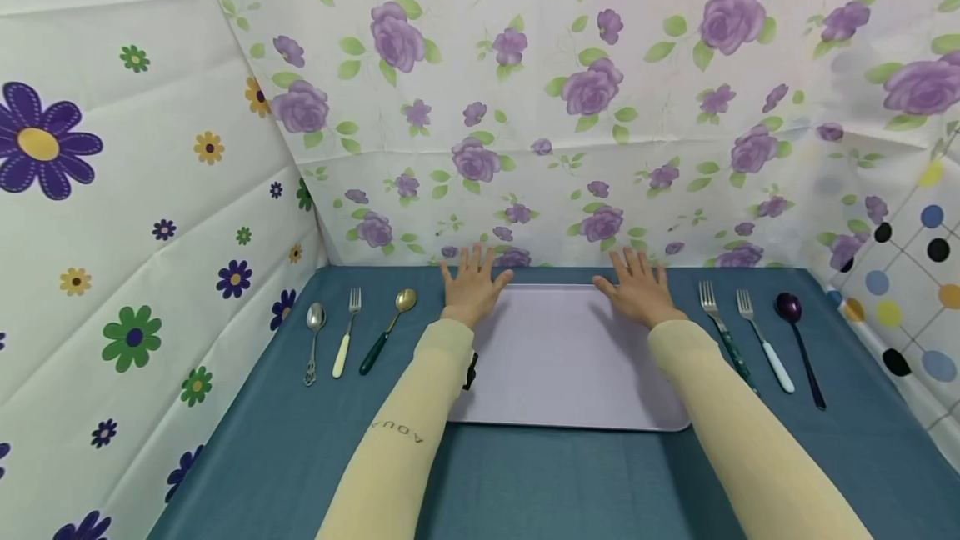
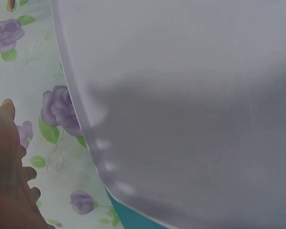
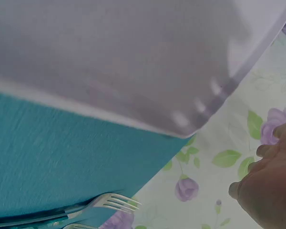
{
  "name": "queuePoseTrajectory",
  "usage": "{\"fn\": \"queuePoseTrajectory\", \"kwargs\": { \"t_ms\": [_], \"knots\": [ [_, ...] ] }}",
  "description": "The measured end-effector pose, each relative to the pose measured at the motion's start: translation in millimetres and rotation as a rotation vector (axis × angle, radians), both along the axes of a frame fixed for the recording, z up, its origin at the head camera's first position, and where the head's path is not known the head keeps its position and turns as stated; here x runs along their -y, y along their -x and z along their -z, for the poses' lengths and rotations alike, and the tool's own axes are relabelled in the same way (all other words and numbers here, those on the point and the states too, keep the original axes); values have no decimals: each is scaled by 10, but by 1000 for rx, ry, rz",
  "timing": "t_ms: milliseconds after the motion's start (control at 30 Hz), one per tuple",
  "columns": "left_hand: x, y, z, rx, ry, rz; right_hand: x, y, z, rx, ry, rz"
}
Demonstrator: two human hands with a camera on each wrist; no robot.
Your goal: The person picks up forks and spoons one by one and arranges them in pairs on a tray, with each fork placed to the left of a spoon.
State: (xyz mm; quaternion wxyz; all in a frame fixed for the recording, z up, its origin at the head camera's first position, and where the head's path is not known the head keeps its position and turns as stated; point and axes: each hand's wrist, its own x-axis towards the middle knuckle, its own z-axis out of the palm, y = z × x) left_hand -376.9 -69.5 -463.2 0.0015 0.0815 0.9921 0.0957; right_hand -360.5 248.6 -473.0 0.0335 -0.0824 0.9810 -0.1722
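Observation:
A pale lilac rectangular tray [image 1: 570, 365] lies on the blue-green tablecloth between both arms. Over its far left corner my left hand [image 1: 471, 286] is held with straight, spread fingers and nothing in them. My right hand [image 1: 639, 286] is likewise spread over the far right corner. In the left wrist view, the left hand [image 2: 9, 176] shows at the left edge, apart from the tray's rim [image 2: 78, 109]. The right wrist view has the right hand [image 3: 271, 176] at the lower right, with the tray corner [image 3: 186, 126] nearby. Both hands' shadows fall on the tray.
Left of the tray lie a silver spoon [image 1: 316, 319], a cream-handled fork [image 1: 342, 354] and a green-handled gold spoon [image 1: 375, 350]. To its right are a green-handled fork [image 1: 737, 355], a white-handled fork [image 1: 776, 365] and a dark purple spoon [image 1: 789, 307]. Flowered cloth [image 1: 525, 107] hangs behind.

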Motion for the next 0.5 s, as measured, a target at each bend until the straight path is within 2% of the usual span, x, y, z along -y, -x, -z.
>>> {"fn": "queuePoseTrajectory", "kwargs": {
  "t_ms": [267,500],
  "knots": [
    [78,-124,-105,-48,-28,5,-76,-37,-57,-7,6,12],
    [149,-64,-82,-23,-18,2,-174,-46,-67,-16,3,15]
  ]
}}
